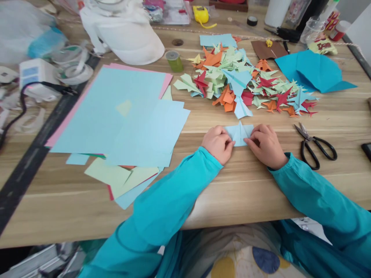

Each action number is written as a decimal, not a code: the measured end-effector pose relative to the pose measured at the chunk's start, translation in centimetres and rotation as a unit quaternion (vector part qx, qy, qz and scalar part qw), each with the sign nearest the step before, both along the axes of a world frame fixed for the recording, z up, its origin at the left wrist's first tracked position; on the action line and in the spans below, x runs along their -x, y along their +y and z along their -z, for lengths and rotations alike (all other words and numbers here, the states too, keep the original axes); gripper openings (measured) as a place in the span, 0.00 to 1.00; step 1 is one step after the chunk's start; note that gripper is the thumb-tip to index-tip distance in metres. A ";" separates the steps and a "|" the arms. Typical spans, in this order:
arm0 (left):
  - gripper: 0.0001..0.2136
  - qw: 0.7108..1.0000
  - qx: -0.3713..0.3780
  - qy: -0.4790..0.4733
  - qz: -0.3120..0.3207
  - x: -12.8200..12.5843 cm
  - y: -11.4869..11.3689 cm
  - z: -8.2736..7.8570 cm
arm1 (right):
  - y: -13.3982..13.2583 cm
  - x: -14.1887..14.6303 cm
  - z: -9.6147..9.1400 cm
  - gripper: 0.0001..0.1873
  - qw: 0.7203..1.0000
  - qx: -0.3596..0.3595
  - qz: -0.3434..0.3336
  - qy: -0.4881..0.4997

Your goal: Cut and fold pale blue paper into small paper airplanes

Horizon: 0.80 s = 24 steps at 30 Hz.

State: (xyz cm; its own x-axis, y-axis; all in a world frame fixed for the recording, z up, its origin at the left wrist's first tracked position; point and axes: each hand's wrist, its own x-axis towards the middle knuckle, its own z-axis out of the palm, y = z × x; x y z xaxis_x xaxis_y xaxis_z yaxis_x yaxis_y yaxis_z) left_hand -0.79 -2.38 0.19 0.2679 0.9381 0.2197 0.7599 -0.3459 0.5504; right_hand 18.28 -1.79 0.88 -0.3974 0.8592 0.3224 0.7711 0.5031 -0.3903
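Wooden counter point(261, 193), pale grain, cluttered along its far edge. Reference landmark for all positions below: the pile of folded paper figures point(240, 83), in orange, red, green and light blue, lying at the centre of the far half of the counter.

1. Work piece. A light-blue folded paper point(239, 134) lies flat on the counter just in front of the pile, on the near side, with one point aimed at the pile. It is apart from the pile's nearest figure.

2. Left hand point(218, 143). It is positioned in front of the pile, at the left edge of the folded paper. Its fingers point(228, 143) are curled and held close together, with the tips pinching the paper's left edge against the counter.

3. Right hand point(265, 146). It is positioned in front of the pile, at the right edge of the folded paper. Its fingers point(249, 139) are curled and bunched, with the tips pressing on the paper's right edge. Both forearms wear teal sleeves.

4. Surrounding items.
- Scissors point(314, 146), black-handled, blades together: in front of the pile and to its right, near the right hand, not touching it.
- Stack of light-blue sheets point(116, 116) with pink and green sheets beneath: left of the pile.
- Green spool point(174, 60): just left of the pile.
- White cap point(124, 34): left of the pile and farther back.
- Large blue folded sheet point(313, 69): right of the pile.
- Brown paper point(268, 50): behind the pile.
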 end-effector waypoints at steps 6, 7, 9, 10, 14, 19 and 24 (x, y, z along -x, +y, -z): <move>0.08 1.000 0.005 -0.004 -0.015 -0.2 -0.1 -0.1 | 0.1 0.0 0.1 0.11 1.000 -0.004 0.002 0.012; 0.08 1.000 0.007 -0.002 -0.017 -0.3 -0.2 -0.1 | 0.1 0.0 0.2 0.11 1.000 -0.006 0.002 0.013; 0.08 1.000 0.011 0.005 -0.019 -0.3 -0.2 -0.1 | 0.1 0.0 0.2 0.12 1.000 -0.008 0.002 0.014; 0.08 1.000 0.011 0.009 -0.021 -0.3 -0.3 -0.2 | 0.1 0.0 0.2 0.12 1.000 -0.009 0.002 0.014; 0.08 0.999 0.015 0.010 -0.026 -0.4 -0.4 -0.3 | 0.2 0.0 0.2 0.13 1.000 -0.012 0.003 0.012; 0.08 0.999 0.006 0.006 -0.035 -0.4 -0.5 -0.1 | 0.2 0.0 0.2 0.13 1.000 -0.013 0.004 0.011; 0.08 0.999 0.002 0.004 -0.048 -0.6 -0.6 0.0 | 0.1 0.1 0.2 0.13 1.000 -0.011 0.008 0.006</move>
